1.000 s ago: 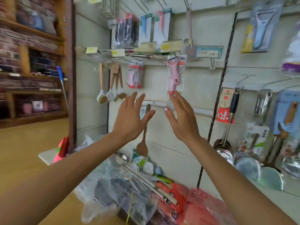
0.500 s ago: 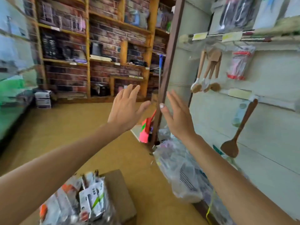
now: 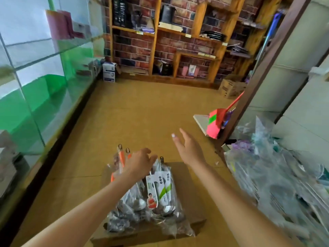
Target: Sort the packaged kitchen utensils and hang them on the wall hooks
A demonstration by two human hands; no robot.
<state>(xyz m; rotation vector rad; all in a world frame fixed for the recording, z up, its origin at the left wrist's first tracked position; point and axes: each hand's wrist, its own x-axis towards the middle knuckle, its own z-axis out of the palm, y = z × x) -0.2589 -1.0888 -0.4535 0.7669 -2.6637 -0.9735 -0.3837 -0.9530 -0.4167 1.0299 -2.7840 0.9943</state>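
A pile of packaged kitchen utensils (image 3: 156, 193) in clear bags lies on a flat cardboard box (image 3: 188, 177) on the floor in front of me. Some packets have white-and-green cards, and several have orange handles (image 3: 122, 157). My left hand (image 3: 140, 161) reaches down over the upper ends of the packets with its fingers loosely curled, and nothing is visibly gripped. My right hand (image 3: 188, 148) hovers open above the floor, just past the box, with straight fingers. More bagged utensils (image 3: 276, 184) are heaped at the right. The wall hooks are out of view.
A glass counter (image 3: 35, 104) runs along the left. Wooden shelves on a brick wall (image 3: 178, 41) stand at the back, with a white carton (image 3: 109, 73) and a brown carton (image 3: 231, 88) at their foot. A pink-and-green broom head (image 3: 215, 123) leans by the wall panel's brown post (image 3: 263, 68).
My view swung left and down, from the hook wall to the floor. Both hands came down from chest height; the left now reaches over the packet pile.
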